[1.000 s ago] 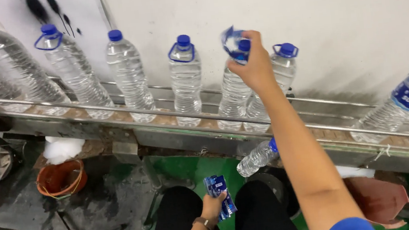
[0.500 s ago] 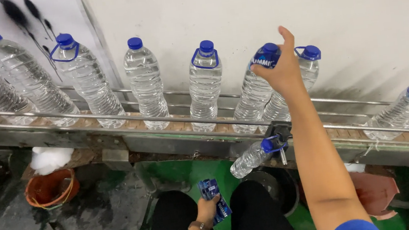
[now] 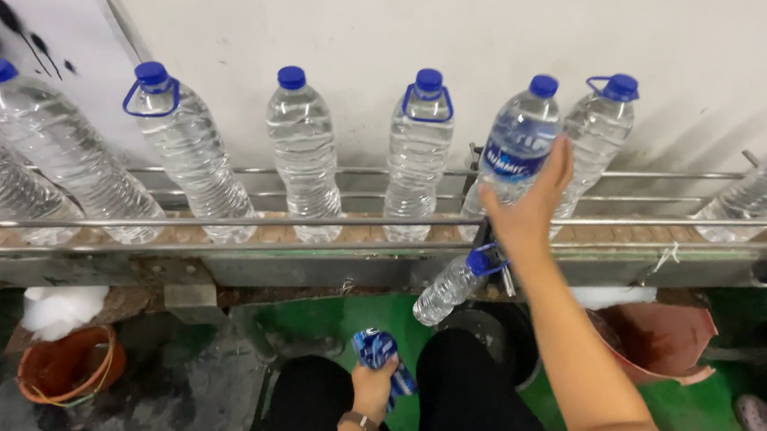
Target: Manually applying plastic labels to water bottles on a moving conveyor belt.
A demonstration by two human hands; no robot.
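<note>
Right hand (image 3: 528,206) is being pressed open against labelled bottle (image 3: 513,151); left hand (image 3: 374,385) is clamped on label stack (image 3: 380,352).
Label is best being smoothed level, bottle kept upright.

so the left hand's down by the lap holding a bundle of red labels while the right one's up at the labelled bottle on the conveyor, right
Not quite: the head view shows blue labels, not red. The left hand holds a bundle of blue plastic labels by the lap, while the right hand is up at the labelled clear plastic bottle with a blue cap on the metal conveyor.

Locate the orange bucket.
The orange bucket sits low on the left in the head view, on the floor below the conveyor, just under a white wad.
</note>
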